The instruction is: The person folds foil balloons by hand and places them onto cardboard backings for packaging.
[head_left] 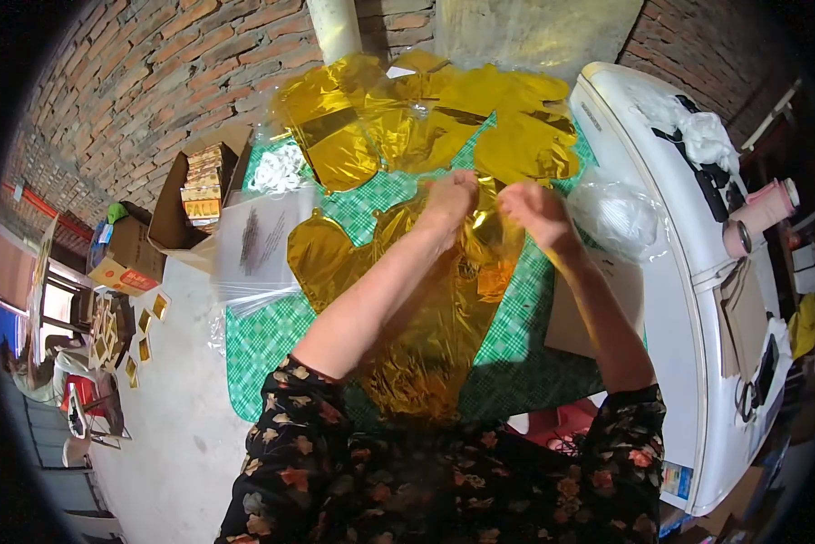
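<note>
A large flat gold foil balloon point(417, 335), uninflated and creased, hangs over the near part of the green checked tablecloth point(534, 354). My left hand point(453, 199) is closed in a pinch at the balloon's upper edge, its fingertips pointing to the right. Close to it, my right hand point(536, 213) has its fingers curled together, slightly blurred. Whatever the right fingertips grip is too small to make out. Behind both hands lie more flat gold foil balloons point(335, 136) in a wide, overlapping heap.
Left on the table are white ribbon point(279, 170) and a stack of clear plastic sleeves point(262, 245). At right sit a clear bag of white string point(620, 213), a cardboard piece point(598, 304) and a white appliance point(661, 227). Cardboard boxes point(167, 199) stand leftward; a person point(72, 372) sits beyond.
</note>
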Tool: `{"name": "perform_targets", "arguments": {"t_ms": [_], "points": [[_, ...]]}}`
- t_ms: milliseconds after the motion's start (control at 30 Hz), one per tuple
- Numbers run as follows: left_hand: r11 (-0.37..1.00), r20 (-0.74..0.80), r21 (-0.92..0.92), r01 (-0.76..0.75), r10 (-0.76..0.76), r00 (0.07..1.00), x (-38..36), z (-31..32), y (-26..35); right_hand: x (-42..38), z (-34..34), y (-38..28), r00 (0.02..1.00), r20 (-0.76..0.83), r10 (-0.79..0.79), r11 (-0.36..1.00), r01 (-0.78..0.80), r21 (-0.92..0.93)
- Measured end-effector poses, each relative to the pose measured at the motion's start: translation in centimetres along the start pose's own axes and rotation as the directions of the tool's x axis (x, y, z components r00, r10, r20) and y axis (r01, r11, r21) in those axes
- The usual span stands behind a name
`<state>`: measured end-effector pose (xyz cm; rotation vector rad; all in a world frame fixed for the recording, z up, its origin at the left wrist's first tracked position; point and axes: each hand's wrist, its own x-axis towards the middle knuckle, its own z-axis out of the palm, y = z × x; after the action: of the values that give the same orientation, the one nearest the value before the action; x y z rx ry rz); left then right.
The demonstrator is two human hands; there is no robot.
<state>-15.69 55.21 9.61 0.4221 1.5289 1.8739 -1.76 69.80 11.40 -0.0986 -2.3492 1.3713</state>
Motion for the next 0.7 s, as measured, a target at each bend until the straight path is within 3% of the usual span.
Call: {"name": "perform_targets", "arguments": {"t_ms": [33, 100, 133, 233, 267, 333, 367, 433, 533, 633, 667, 700], "points": [[1.000, -0.027, -0.003, 0.005, -0.005, 1.000, -0.2, -0.2, 0.7, 0.1, -0.2, 2.4, 0.983, -0.105, -0.148, 0.989, 0.150, 0.009], [1.000, -0.082, -0.007, 0.012, -0.012, 0.997, -0.8, -0.6, 2.6, 0.9, -0.4, 3.9, 0.937, -0.320, -0.139, 0.983, 0.169, 0.069], [0.994, -0.068, 0.053, -0.100, 0.104, 0.992, -0.4, -1.0, 3.0, 1.7, -0.7, 4.7, 0.920, -0.348, -0.180, 0.983, 0.152, -0.107], [0.991, -0.100, 0.136, 0.011, 0.003, 0.995, -1.6, -0.7, 6.2, 1.0, 0.1, 4.3, 0.920, -0.338, -0.196, 0.977, 0.153, -0.150], [0.999, -0.088, 0.021, -0.045, 0.047, 0.995, -0.8, -0.8, 5.8, 0.5, 0.6, 3.4, 0.920, -0.307, -0.242, 0.962, 0.188, -0.196], [0.996, -0.063, -0.005, -0.092, 0.091, 0.994, 0.5, -1.3, 5.6, -0.6, 1.5, -0.9, 0.913, -0.239, -0.329, 0.923, 0.258, -0.287], [0.993, -0.049, -0.019, -0.114, 0.113, 0.992, 0.8, -1.3, 5.7, -1.2, 1.5, -2.7, 0.958, -0.167, -0.233, 0.941, 0.179, -0.287], [0.988, -0.049, -0.044, -0.146, 0.144, 0.988, 0.5, -0.5, 6.9, -1.6, 1.7, -4.9, 0.932, -0.082, -0.352, 0.905, 0.316, -0.286], [0.978, -0.030, -0.027, -0.207, 0.206, 0.978, -0.3, 0.6, 9.1, -2.0, 2.2, -8.7, 0.965, -0.034, -0.261, 0.965, 0.259, -0.045], [0.943, 0.021, 0.178, -0.280, 0.281, 0.960, -2.2, 1.6, 11.7, -0.9, 2.7, -10.8, 0.956, -0.163, -0.245, 0.966, 0.227, -0.122], [0.929, 0.053, 0.231, -0.290, 0.286, 0.957, -3.0, 2.2, 12.6, 0.1, 2.9, -9.0, 0.935, -0.281, -0.218, 0.976, 0.201, -0.089], [0.910, 0.086, 0.283, -0.302, 0.290, 0.953, -3.9, 2.7, 13.6, 0.8, 2.2, -8.4, 0.939, -0.283, -0.195, 0.976, 0.215, 0.041]]}}
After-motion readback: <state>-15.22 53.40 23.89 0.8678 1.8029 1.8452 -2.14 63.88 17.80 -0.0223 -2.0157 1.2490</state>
